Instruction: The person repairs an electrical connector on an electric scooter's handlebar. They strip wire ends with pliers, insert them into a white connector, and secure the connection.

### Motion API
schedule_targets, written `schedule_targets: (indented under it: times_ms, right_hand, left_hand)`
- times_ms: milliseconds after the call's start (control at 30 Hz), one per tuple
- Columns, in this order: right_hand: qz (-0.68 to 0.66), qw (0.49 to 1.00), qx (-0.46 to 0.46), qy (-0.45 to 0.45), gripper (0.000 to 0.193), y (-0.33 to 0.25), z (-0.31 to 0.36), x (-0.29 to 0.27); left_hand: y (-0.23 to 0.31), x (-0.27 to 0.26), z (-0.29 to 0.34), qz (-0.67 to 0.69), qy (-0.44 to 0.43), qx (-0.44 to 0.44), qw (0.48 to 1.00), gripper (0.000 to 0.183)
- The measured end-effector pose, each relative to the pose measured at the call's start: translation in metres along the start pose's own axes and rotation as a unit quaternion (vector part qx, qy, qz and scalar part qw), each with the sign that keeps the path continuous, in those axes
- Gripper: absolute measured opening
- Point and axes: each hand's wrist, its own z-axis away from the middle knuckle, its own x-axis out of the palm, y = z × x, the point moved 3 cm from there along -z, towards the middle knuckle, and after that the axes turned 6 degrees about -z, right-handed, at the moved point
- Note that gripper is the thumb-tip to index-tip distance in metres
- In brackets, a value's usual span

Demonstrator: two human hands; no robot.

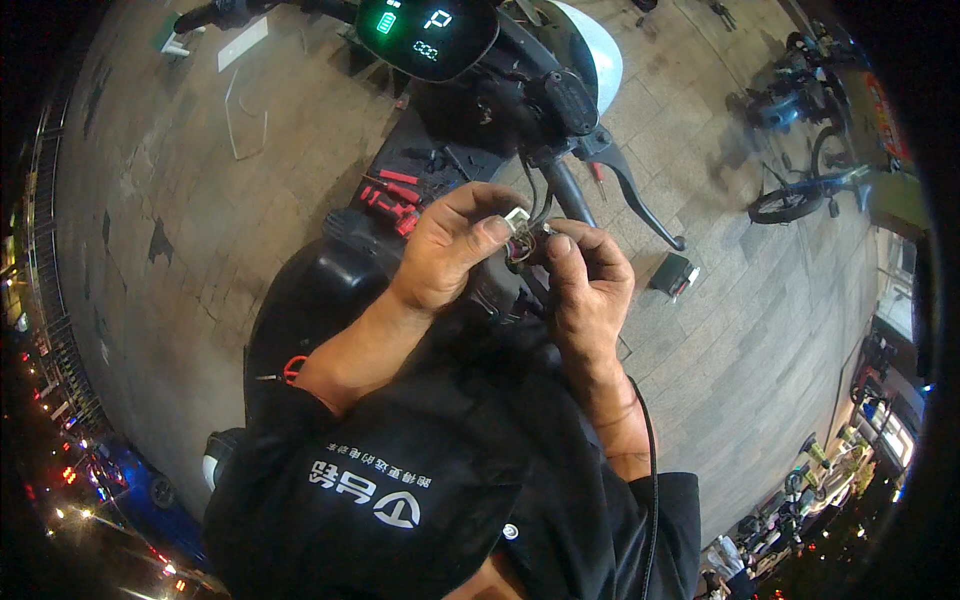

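Observation:
Between the thumb and fingers of my left hand [449, 248] is a white plug connector [516, 218], with several thin wires [521, 246] running from it. Close beside it, my right hand [592, 282] pinches a small dark piece at the wire ends; its exact kind is too small to tell. Both hands are over an electric scooter, just behind its handlebar. Above them, the scooter's display [425, 35] is lit with green and white signs. A black brake lever [640, 200] curves past my right hand.
Red-handled tools [396, 198] lie on the scooter's footboard, left of my hands. Red-handled scissors [294, 370] rest by my left forearm. A small dark box [674, 274] sits on the paving to the right. Farther right stands a bicycle [800, 195].

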Motion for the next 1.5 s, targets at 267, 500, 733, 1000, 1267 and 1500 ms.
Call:
schedule_targets:
  times_ms: [267,500,733,1000,1267,1500]
  right_hand:
    - [-0.008,1.000,-0.021,-0.006,0.008,0.001,0.000,0.002]
    - [0.023,0.999,-0.044,-0.012,0.008,0.001,-0.001,0.006]
    - [-0.002,1.000,-0.010,-0.018,0.009,-0.001,-0.002,0.004]
    - [0.018,0.997,-0.058,-0.037,0.010,0.001,-0.003,0.005]
    - [0.021,0.992,-0.117,-0.034,0.011,0.004,-0.003,0.005]
    - [0.017,0.994,-0.105,-0.027,0.012,0.005,-0.004,0.004]
  left_hand:
    - [0.005,0.006,0.000,-0.026,0.001,0.019,0.999,0.022]
    - [0.012,0.007,0.002,-0.069,0.015,0.039,0.997,0.023]
    - [0.020,0.013,0.005,-0.153,0.033,0.071,0.985,0.022]
    - [0.020,0.015,0.005,-0.123,0.028,0.054,0.990,0.019]
    - [0.023,0.019,0.001,-0.113,0.029,0.018,0.993,0.019]
    - [0.022,0.020,0.000,-0.123,0.034,0.025,0.992,0.018]
